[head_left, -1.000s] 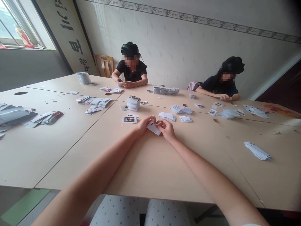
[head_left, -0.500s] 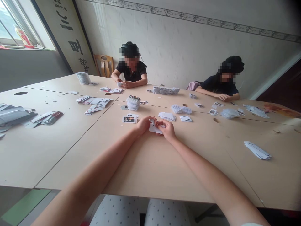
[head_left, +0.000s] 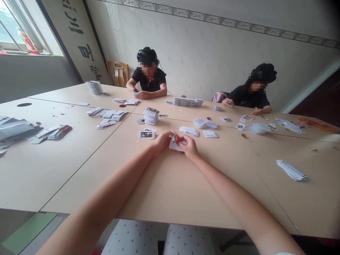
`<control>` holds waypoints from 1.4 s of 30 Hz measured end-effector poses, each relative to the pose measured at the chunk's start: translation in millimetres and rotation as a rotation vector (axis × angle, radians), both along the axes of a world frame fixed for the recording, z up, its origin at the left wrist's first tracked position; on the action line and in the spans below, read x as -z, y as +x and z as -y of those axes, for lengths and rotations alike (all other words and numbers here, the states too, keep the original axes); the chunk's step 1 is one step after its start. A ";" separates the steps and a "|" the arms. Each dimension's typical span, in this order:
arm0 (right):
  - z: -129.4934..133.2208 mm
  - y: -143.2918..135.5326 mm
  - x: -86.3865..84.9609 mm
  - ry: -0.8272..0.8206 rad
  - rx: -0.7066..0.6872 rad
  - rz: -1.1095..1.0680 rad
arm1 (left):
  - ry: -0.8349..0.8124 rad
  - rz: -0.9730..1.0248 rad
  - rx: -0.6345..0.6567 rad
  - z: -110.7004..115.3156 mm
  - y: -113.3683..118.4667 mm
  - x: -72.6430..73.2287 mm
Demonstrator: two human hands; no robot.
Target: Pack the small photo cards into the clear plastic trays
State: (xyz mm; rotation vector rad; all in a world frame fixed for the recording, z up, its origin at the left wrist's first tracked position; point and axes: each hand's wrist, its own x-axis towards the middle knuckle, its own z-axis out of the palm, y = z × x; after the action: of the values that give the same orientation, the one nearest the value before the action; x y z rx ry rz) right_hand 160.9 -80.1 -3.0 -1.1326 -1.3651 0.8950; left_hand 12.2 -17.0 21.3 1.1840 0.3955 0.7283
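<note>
My left hand (head_left: 163, 141) and my right hand (head_left: 189, 146) meet over the middle of the table. Between them is a white card (head_left: 175, 146) with a small dark mark, its lower edge low over the tabletop. Both hands are closed, with fingertips pinching the card near its top, where a small pale piece sticks up. Fingers cover much of it, so I cannot tell whether it is one layer or folded. Just left of my left hand lie dark-printed picture cards (head_left: 146, 134). Beyond my right hand is a fanned stack of white cards (head_left: 188, 131).
A tall card stack (head_left: 151, 116) stands beyond my left hand. White card piles (head_left: 51, 134) spread at left. Clear plastic sleeves (head_left: 259, 128) and a strip-like stack (head_left: 291, 170) lie at right. Two people (head_left: 148, 79) sit across the table (head_left: 202, 191).
My hands and the white card stay nearly in place. Across the table, the right-hand person's hands have moved apart.
</note>
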 end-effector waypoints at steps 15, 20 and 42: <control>-1.1 0.5 2.7 0.052 -0.029 0.086 | -0.047 0.018 -0.037 -1.3 0.1 1.9; -1.5 0.0 2.6 0.067 -0.034 0.096 | -0.018 0.010 -0.053 -0.8 0.5 0.4; -1.0 -0.9 0.3 0.055 -0.016 0.099 | -0.070 -0.002 0.009 -2.0 0.0 0.3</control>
State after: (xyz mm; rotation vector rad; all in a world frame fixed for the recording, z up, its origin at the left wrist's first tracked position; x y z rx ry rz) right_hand 160.0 -79.1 -3.3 -1.1382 -1.4724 0.8167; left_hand 12.1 -15.0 21.0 1.1200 0.4137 0.7008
